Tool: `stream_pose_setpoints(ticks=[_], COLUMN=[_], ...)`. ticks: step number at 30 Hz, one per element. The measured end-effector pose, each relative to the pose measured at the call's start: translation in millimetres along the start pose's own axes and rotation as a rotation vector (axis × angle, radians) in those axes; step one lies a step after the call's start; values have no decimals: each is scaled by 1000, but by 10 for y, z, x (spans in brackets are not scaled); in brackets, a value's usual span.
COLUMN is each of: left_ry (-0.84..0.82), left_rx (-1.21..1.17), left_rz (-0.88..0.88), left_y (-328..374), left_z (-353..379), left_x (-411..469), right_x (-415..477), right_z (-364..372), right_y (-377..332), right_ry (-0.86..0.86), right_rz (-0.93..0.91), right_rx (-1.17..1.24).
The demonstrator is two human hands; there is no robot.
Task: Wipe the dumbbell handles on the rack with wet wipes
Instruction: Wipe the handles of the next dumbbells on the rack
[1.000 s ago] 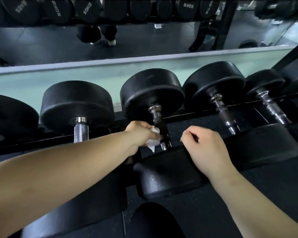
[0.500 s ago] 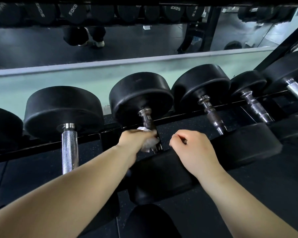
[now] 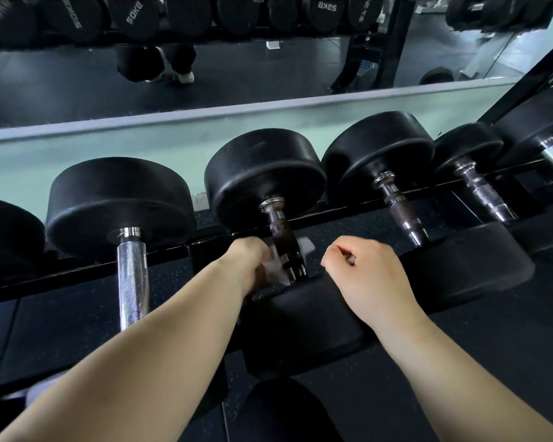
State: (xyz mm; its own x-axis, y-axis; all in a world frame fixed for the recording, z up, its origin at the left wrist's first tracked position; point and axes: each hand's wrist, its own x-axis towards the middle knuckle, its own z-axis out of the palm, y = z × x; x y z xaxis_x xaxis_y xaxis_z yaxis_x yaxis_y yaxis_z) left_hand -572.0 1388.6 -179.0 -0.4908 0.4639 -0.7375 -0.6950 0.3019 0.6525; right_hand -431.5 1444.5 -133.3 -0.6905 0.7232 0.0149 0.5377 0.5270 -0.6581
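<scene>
Several black dumbbells lie side by side on the rack (image 3: pixel 348 210). My left hand (image 3: pixel 251 261) grips a white wet wipe (image 3: pixel 276 266), blurred by motion, round the lower end of the middle dumbbell's dark handle (image 3: pixel 280 229). My right hand (image 3: pixel 369 279) rests with curled fingers on the near head (image 3: pixel 304 317) of that dumbbell, just right of the handle; nothing shows inside its fist. A bright knurled handle (image 3: pixel 131 282) lies to the left. Two more handles (image 3: pixel 399 212) (image 3: pixel 484 194) lie to the right.
A mirror (image 3: pixel 237 74) behind the rack reflects an upper row of dumbbells and a person's legs. A pale green ledge (image 3: pixel 173 138) runs under it. Black rubber flooring (image 3: pixel 460 362) shows below the rack. Another dumbbell head (image 3: pixel 284 413) sits at the bottom edge.
My left hand with the wipe has slid along the middle handle and now sits at its lower end. The view has shifted slightly right. My right hand has stayed on the dumbbell head.
</scene>
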Motion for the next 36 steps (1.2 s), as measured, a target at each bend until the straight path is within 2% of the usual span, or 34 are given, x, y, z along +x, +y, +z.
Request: stream_pose_setpoints(ticks=[4,8,10,11,14,15,17,20,21,22,26,29,31,36], left_ry=[-99,-124,-173,-176,-112,-95,-91,-66,-69,-72,-43,106,187,111], left_rx=[199,-87,-101,-16,437,511,431,56,19,62,594,693,586,339], left_rz=[-116,66,80,72,34,35,73,143,140,134,89,199,306,640], left_y=[-31,50,45,24,-46,-71,-100,-79,-65,-73,-97,-40,43,147], left_z=[-73,-42,-42,-55,-98,-100,-86,-55,-53,-74,-123,-129,-199,-508], left_x=[-60,-4,22,27,-14,-16,37,134,140,162,116,30,-96,-791], right_x=[3,0,3,5,10,12,17,15,14,13,24,26,23,1], right_z=[-14,-22,-21,-20,-23,-26,-30,-35,-35,-34,-32,-34,-37,-59], right_y=[-6,-8,1,6,9,10,12,23,23,23,23,37,36,-25], right_ry=[0,-3,-1,-2,-10,-12,-16,-19,-17,-14,-1,3,6,-28], right_rz=[4,-5,-7,-6,-10,-9,-7,-5,-5,-7,-31,-42,-44,-116], right_rx=[-5,-10,-8,-2,-1,-3,1,7,5,3,4,-2,6,-15])
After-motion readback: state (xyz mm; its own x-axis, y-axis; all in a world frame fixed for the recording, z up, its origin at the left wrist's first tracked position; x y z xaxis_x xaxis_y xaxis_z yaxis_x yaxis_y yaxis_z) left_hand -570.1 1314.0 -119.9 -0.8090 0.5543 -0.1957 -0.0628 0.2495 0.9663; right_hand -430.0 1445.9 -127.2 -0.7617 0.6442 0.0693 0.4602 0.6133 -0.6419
